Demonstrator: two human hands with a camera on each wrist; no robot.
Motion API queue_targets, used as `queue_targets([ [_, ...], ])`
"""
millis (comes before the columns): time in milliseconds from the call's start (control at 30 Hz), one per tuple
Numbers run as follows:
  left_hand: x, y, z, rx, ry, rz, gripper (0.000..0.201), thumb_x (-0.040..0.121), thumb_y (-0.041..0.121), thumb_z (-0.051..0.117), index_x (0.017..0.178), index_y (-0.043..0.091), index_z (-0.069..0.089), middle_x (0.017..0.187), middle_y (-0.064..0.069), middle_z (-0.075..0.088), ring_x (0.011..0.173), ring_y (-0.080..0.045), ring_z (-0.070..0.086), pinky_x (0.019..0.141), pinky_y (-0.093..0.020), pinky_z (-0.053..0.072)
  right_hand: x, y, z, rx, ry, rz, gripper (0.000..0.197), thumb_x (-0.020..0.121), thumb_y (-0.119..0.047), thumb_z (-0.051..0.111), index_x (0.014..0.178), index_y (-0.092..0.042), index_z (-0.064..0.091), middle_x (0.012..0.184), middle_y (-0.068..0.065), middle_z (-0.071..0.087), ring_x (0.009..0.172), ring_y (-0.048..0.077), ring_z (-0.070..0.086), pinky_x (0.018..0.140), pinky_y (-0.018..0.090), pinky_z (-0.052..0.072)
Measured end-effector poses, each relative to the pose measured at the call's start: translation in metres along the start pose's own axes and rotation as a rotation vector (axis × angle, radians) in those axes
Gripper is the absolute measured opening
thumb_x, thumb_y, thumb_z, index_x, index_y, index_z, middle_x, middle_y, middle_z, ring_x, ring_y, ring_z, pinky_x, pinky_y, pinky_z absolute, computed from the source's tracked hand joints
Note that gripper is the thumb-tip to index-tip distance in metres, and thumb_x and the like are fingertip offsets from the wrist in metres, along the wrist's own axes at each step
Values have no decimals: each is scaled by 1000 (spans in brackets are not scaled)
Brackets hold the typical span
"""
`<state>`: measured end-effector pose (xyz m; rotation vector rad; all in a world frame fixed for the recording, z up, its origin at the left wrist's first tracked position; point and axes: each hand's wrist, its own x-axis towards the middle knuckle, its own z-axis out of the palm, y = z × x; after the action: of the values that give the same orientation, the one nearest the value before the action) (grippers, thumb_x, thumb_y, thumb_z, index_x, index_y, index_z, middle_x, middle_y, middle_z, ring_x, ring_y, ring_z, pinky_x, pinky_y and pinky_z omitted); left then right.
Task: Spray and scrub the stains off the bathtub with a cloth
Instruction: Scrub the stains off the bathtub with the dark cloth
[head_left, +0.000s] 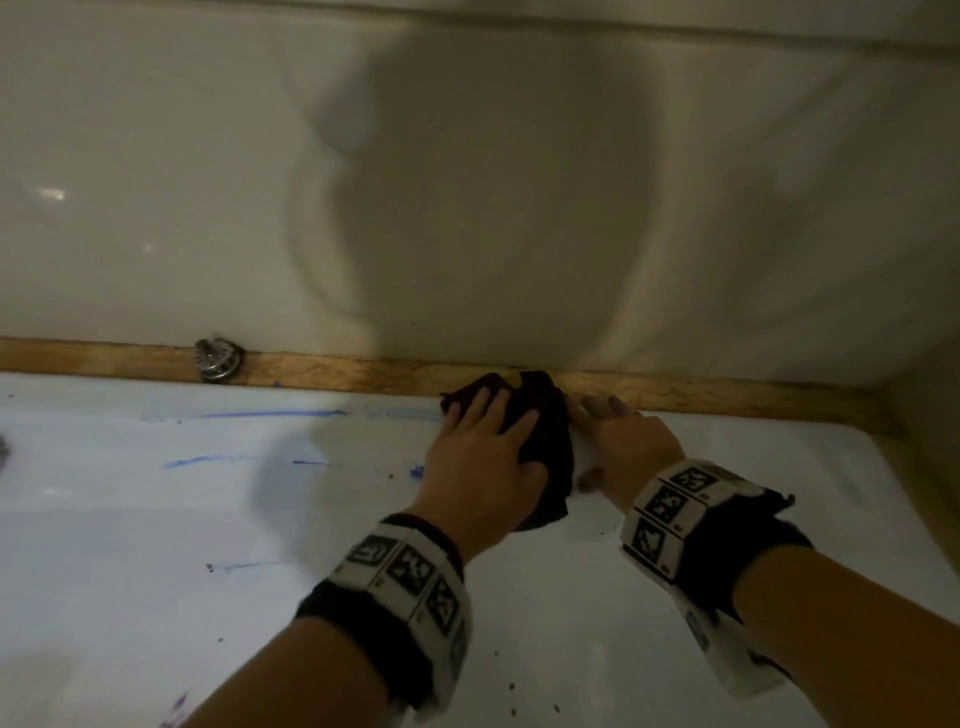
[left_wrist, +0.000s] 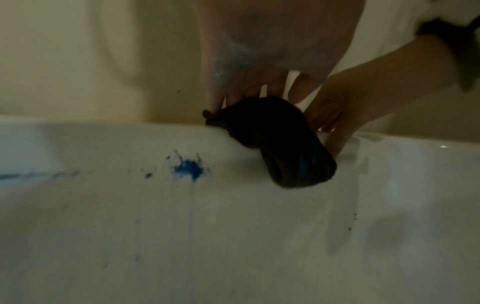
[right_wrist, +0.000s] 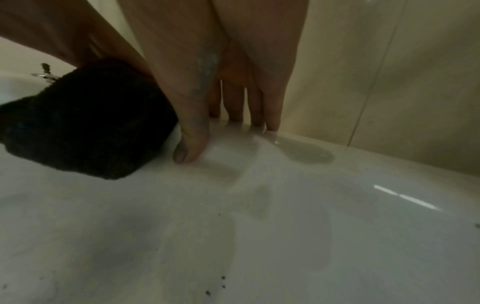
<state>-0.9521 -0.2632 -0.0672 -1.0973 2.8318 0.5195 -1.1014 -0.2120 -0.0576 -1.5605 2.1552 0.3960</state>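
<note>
The white bathtub (head_left: 156, 519) carries blue streaks (head_left: 275, 414) near its far edge and a blue splatter (left_wrist: 189, 168) just left of the cloth. A dark bunched cloth (head_left: 545, 431) lies on the tub where it meets the wall. My left hand (head_left: 488, 441) lies on top of it, fingers spread and fairly straight, pressing it down. In the left wrist view the cloth (left_wrist: 272, 139) bulges below the fingertips. Directly right of the cloth (right_wrist: 85, 127), my right hand (head_left: 618, 436) rests flat on the tub, fingers (right_wrist: 233, 107) straight with their tips on the wet surface, holding nothing.
A beige tiled wall (head_left: 467, 182) rises behind the tub, with a brown strip (head_left: 727, 397) along the joint. A round metal fitting (head_left: 218, 358) sits on that strip at the left. Dark specks (head_left: 511, 686) dot the near tub surface. The wall corner (head_left: 893, 415) closes the right side.
</note>
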Motion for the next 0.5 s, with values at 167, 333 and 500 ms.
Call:
queue_targets([
  [167,16,1,6,52,-25,-38,69,86,60,41,145,31,21,156,-1,14,144,-23,7,118,-43,5,6,-5,-4,-73,-20,29,101,80,-38,67,149,-21,-4,153,4,18,140,29,20,109,36,26],
  [333,19,1,11,75,60,39,66,85,35,61,143,25,29,151,-5,26,141,-26,18,116,-42,11,9,-9,-7,-148,-38,63,97,77,-35,71,147,-14,8,144,7,31,131,29,32,103,36,35],
  [500,-15,-5,10,51,151,268,53,70,1,71,121,15,61,131,-11,56,120,-30,54,96,-43,46,8,-13,-11,-174,-44,72,97,77,-36,72,147,-15,8,144,9,33,132,30,33,103,36,35],
])
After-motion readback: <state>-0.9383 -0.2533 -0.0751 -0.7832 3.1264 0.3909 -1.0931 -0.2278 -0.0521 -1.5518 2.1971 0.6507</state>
